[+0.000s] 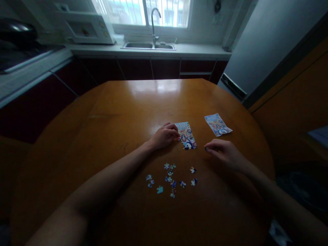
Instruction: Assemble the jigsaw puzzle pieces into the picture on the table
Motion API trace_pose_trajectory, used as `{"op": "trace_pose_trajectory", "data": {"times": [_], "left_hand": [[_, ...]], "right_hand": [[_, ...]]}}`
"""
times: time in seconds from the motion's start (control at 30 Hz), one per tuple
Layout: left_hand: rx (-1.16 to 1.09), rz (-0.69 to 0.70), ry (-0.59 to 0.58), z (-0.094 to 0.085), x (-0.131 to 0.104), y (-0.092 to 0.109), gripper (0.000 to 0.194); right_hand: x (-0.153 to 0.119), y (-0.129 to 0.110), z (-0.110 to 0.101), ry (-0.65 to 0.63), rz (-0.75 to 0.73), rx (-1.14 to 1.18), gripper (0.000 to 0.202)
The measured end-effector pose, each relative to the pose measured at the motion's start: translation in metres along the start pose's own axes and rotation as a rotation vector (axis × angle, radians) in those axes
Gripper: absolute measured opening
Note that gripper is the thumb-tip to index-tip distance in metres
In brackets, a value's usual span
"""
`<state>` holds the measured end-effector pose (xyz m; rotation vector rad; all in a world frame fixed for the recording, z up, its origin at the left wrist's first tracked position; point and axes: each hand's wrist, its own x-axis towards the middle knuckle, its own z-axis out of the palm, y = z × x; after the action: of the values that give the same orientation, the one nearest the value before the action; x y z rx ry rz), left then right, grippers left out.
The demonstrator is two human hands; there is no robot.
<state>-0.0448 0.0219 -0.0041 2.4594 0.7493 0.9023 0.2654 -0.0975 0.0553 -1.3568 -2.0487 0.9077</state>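
A partly assembled jigsaw puzzle [188, 133] with a colourful crowded picture lies flat on the wooden table. My left hand [166, 135] is at its left edge, fingers curled and fingertips closed on a small puzzle piece [179, 139] against that edge. To the right of the puzzle, my right hand [225, 153] pinches a small dark puzzle piece between thumb and forefinger, mostly hidden by the fingertips. Nearer to me, several loose pieces [169, 179] are scattered, among them a plain light-blue piece [160, 189].
A creased reference picture sheet [217, 124] lies beyond my right hand. The brown table [115, 112] has rounded sides. Past it stand a counter with a sink [138, 45] and a white microwave [87, 29]; a tall grey refrigerator [269, 44] is at right.
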Motion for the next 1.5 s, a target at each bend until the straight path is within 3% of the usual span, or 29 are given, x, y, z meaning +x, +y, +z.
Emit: {"op": "trace_pose_trajectory", "data": {"times": [0.2, 0.47, 0.8, 1.07, 1.5], "left_hand": [[-0.001, 0.003, 0.008, -0.001, 0.0, 0.001, 0.015], [0.027, -0.044, -0.031, -0.004, 0.0, 0.005, 0.016], [0.02, -0.054, -0.052, -0.005, 0.001, 0.008, 0.016], [0.019, -0.046, -0.041, -0.003, 0.0, 0.005, 0.014], [0.017, -0.046, -0.049, -0.005, 0.001, 0.008, 0.015]], "right_hand": [[0.053, 0.002, 0.035, 0.118, 0.003, 0.175, 0.012], [0.084, 0.0, 0.072, 0.037, -0.22, 0.041, 0.018], [0.084, 0.01, 0.072, 0.058, -0.311, -0.214, 0.005], [0.083, 0.006, 0.072, 0.091, -0.326, -0.194, 0.003], [0.083, 0.011, 0.075, 0.043, -0.332, -0.285, 0.008]]}}
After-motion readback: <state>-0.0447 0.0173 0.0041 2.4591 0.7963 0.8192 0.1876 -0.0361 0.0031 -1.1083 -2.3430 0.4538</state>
